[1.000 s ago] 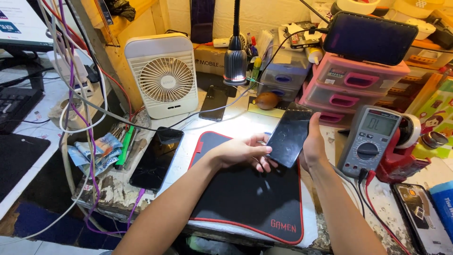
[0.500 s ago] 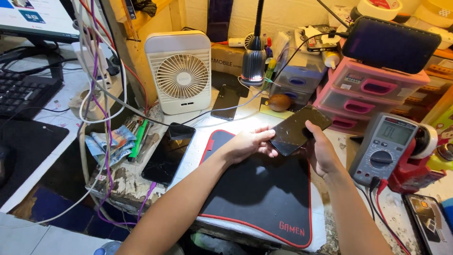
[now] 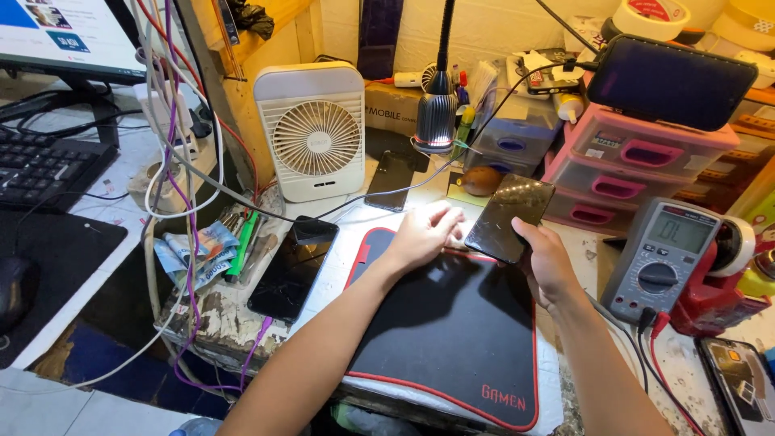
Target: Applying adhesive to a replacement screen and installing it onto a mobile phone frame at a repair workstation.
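My right hand holds a dark phone by its lower edge, tilted up above the far end of a black mat with red trim. The phone's glossy screen faces me under the lamp light. My left hand rests beside it on the mat's far edge, fingers bent, touching the phone's left side and a thin tool lying under them. A second dark phone lies flat on the bench to the left of the mat.
A white desk fan and a gooseneck lamp stand behind the mat. A grey multimeter sits to the right, pink drawers behind it. Cables, a keyboard and a mouse lie on the left.
The phone has been lifted and tilted more upright in my right hand. My left hand has slid along its left edge. The camera has moved in closer.
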